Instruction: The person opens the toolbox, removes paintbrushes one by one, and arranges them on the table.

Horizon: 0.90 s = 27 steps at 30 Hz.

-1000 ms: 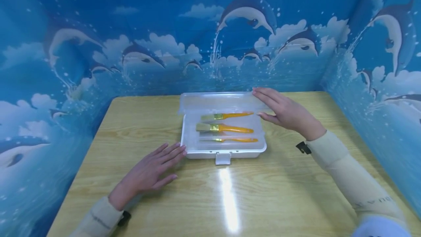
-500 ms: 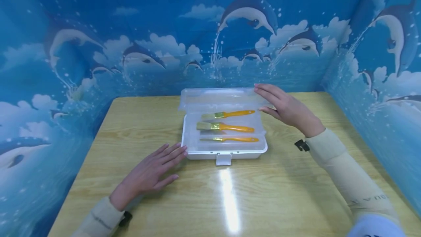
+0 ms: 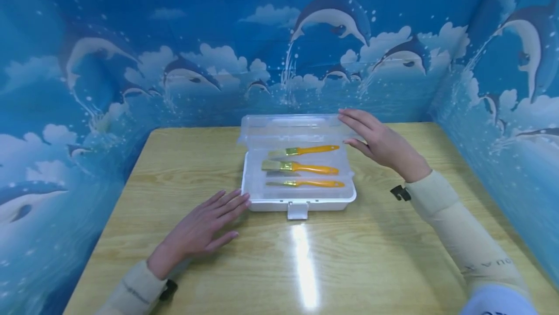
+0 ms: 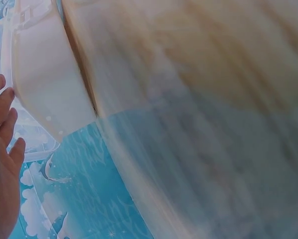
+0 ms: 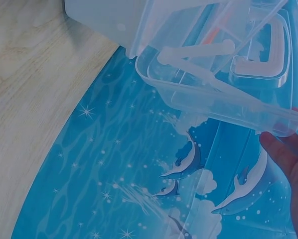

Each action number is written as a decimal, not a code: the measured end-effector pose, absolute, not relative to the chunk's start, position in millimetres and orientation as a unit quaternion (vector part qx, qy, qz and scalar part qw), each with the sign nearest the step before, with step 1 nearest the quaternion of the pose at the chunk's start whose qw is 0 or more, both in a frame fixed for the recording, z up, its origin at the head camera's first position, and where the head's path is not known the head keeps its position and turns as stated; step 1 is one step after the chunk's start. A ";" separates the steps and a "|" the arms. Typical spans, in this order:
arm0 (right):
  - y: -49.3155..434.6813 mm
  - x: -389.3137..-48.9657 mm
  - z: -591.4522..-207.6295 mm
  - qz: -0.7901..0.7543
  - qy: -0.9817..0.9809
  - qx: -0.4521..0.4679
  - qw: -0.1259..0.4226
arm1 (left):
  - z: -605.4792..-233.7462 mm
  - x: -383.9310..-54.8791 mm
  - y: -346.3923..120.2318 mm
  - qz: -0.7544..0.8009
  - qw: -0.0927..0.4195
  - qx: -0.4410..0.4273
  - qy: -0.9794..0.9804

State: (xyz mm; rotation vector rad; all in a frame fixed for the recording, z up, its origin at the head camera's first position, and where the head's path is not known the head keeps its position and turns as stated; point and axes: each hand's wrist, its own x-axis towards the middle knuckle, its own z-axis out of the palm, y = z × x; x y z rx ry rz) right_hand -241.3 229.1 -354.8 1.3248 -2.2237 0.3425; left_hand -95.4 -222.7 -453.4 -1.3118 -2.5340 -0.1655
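A white plastic storage box (image 3: 301,206) with a front latch (image 3: 297,211) rests on the table. Three paintbrushes with orange handles lie in it: a medium one (image 3: 316,149) at the back, the widest (image 3: 312,168) in the middle, a thin one (image 3: 319,184) in front. Tilted back behind them is the clear hinged lid (image 3: 288,128). My right hand (image 3: 380,142) touches the lid's right end with fairly straight fingers, thumb spread apart; its handle (image 5: 273,55) shows in the right wrist view. Flat fingers of my left hand (image 3: 201,225) touch the box's front left corner.
The wooden table (image 3: 183,174) ends just behind the lid. Blue dolphin-print cloth (image 3: 196,24) hangs at the back and both sides. A strip of glare (image 3: 304,266) lies on the wood before the box.
The lid has tilted up a little, its far edge higher, and my right hand has risen with it. My left hand and the brushes stay almost as they were.
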 end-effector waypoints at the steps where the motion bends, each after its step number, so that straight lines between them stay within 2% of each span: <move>1: 228.9 -241.6 -354.8 0.130 -0.822 0.490 0.261 | -453.5 -95.4 -222.6 -0.058 0.141 -0.454 -0.878; 12: 229.1 -247.9 -350.6 0.143 -0.831 0.480 0.242 | -454.7 -97.2 -220.2 -0.059 0.141 -0.461 -0.874; 27: 226.2 -260.1 -349.4 0.200 -0.838 0.454 0.230 | -452.2 -98.3 -216.4 -0.057 0.113 -0.454 -0.882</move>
